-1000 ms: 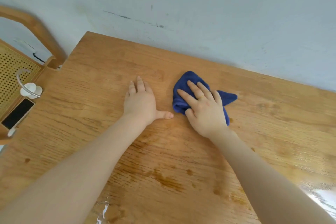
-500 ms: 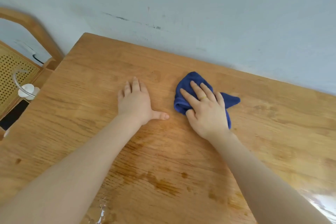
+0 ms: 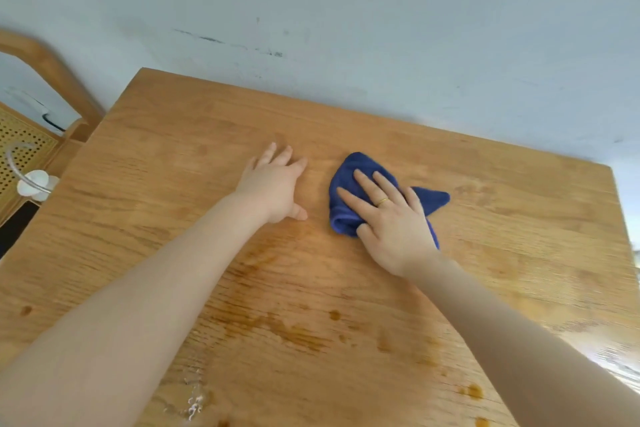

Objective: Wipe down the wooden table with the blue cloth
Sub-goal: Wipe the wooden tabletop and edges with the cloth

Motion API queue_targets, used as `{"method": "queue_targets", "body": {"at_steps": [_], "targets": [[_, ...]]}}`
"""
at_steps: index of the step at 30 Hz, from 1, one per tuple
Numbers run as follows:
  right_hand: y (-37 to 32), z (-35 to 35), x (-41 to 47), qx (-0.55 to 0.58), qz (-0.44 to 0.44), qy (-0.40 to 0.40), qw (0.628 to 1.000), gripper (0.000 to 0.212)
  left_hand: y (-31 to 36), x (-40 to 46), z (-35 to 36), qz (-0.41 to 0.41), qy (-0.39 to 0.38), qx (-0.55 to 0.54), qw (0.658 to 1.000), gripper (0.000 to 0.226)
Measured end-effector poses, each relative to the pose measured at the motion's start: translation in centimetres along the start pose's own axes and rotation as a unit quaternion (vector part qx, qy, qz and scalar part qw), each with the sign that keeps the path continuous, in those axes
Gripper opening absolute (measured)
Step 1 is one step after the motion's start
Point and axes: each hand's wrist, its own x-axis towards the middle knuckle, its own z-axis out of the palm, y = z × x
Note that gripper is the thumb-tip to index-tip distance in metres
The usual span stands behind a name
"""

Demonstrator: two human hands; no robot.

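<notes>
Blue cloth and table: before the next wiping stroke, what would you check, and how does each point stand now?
1. Blue cloth under right hand, fingers flat: ok.
2. Left hand flat on the wooden table, beside the cloth, apart: ok.
3. Cloth bunched rather than spread: not ok.
4. Brown stains near the front remain: not ok.
5. White residue at the front edge: not ok.
6. Cloth damp: cannot tell.
</notes>
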Motion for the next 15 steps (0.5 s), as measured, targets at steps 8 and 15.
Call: {"method": "queue_targets", "body": {"at_steps": [8,15], "targets": [[3.7,-1.8,6.6,-0.001,0.091,0.047,0.995,0.049,2.4,-1.0,1.3,-0.054,-0.014,-0.105,0.993,0.131],[1.6,0.2,0.9,-0.010,0.024,0.041,0.999,0.063,4.1,-0.9,2.3,-0.073,0.009,-0.001,0.997,0.141]]}}
